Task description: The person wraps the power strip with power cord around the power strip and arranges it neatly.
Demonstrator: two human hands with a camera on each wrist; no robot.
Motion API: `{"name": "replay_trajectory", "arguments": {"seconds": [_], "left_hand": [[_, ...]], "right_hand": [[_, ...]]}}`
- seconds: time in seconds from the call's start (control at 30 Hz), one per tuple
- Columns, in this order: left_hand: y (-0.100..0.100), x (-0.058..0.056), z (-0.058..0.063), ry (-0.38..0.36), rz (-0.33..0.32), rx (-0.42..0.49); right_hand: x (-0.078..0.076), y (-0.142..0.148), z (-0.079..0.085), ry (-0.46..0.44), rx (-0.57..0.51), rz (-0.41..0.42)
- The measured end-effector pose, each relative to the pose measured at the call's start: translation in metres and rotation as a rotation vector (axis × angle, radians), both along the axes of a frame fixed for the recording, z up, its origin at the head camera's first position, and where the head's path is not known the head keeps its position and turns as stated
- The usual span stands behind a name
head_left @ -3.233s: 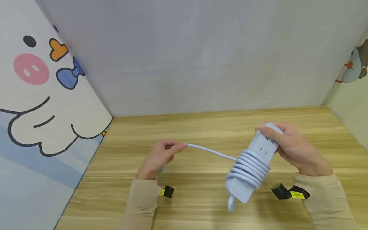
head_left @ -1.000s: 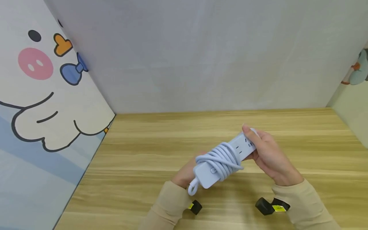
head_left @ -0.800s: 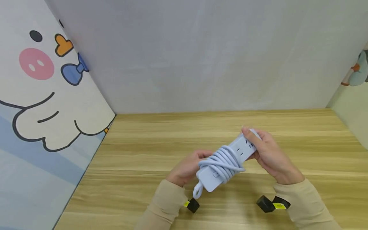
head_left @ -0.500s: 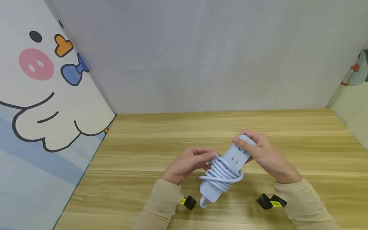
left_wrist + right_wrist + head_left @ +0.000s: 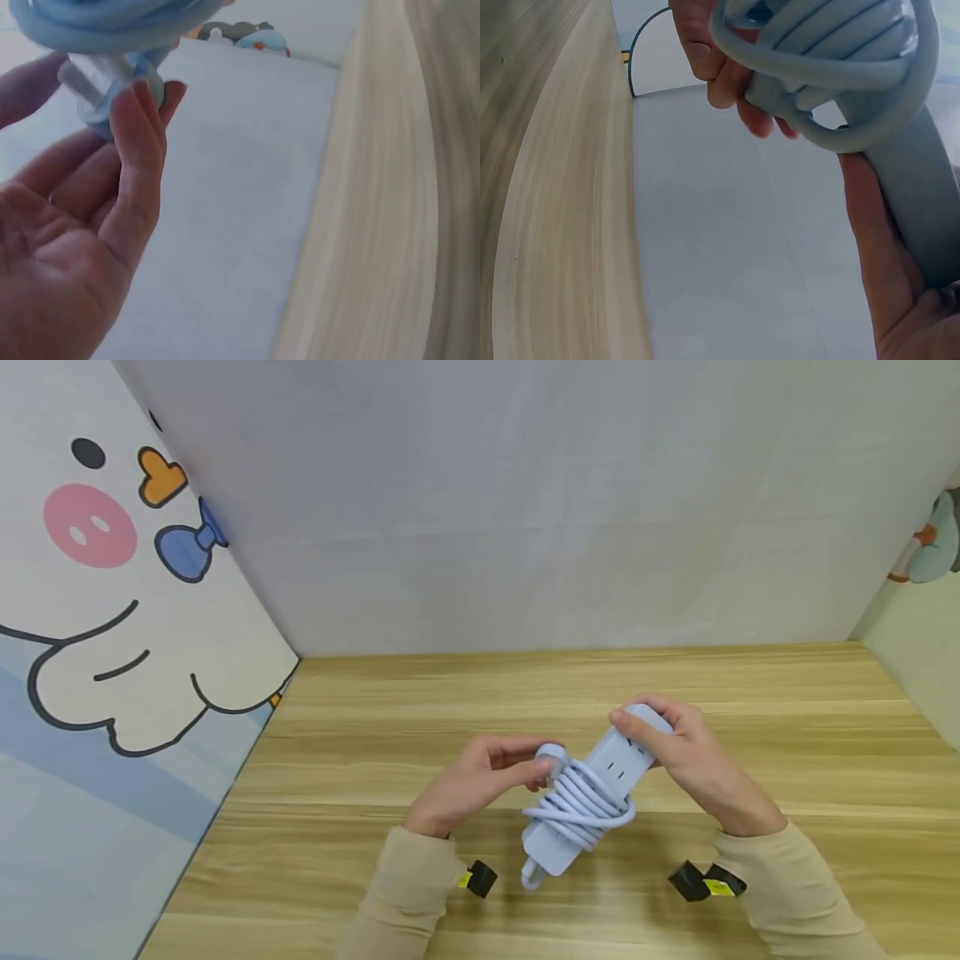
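Observation:
A white power strip [image 5: 618,766] is held tilted over the table, its cord [image 5: 577,810] wound in several turns round the lower half. One turn crosses the others diagonally. My right hand [image 5: 686,756] grips the strip's upper end, thumb over the outlet face and fingers behind. At the cord's free end is a plug [image 5: 552,755], which my left hand [image 5: 483,777] pinches between thumb and fingers beside the coils. The left wrist view shows the plug's prongs [image 5: 82,81] pointing out past the fingers. In the right wrist view the coils [image 5: 840,37] sit above the right hand's fingers.
A wood-grain table [image 5: 375,710] lies beneath both hands. A pale grey wall [image 5: 525,527] stands behind it, and a panel with cartoon figures [image 5: 150,610] is on the left. Black wrist cameras [image 5: 690,881] hang under the sleeves.
The stretched cord has been wound onto the strip. The left hand has come out from behind the coils, bringing the plug into sight at their upper left; the strip has tilted steeper.

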State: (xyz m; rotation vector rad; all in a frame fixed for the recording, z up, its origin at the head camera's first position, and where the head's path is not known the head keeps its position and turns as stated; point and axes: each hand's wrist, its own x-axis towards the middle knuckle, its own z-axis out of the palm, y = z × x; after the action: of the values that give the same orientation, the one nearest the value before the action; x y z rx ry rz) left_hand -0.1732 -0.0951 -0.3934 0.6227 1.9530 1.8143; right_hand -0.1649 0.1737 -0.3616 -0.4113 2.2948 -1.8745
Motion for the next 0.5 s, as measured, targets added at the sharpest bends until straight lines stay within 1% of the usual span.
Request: {"name": "replay_trajectory", "arguments": {"seconds": [0.1, 0.23, 0.3, 0.4, 0.5], "left_hand": [[-0.0063, 0.0, 0.0026, 0.027, -0.053, 0.029], [-0.0091, 0.0008, 0.0027, 0.037, -0.074, 0.056], [-0.0085, 0.0016, 0.0026, 0.03, -0.072, 0.071], [-0.0059, 0.0028, 0.0024, 0.043, -0.06, 0.077], [-0.0027, 0.0041, 0.003, 0.099, -0.035, 0.038]], "right_hand": [[0.0009, -0.0024, 0.0003, 0.05, -0.023, -0.019], [0.0027, -0.0066, -0.0012, 0.114, -0.043, -0.062], [0.003, -0.0084, -0.0028, 0.142, -0.065, -0.089], [0.0029, -0.0098, -0.0047, 0.167, -0.117, -0.136], [0.0021, -0.0101, -0.0049, 0.182, -0.181, -0.19]]}}
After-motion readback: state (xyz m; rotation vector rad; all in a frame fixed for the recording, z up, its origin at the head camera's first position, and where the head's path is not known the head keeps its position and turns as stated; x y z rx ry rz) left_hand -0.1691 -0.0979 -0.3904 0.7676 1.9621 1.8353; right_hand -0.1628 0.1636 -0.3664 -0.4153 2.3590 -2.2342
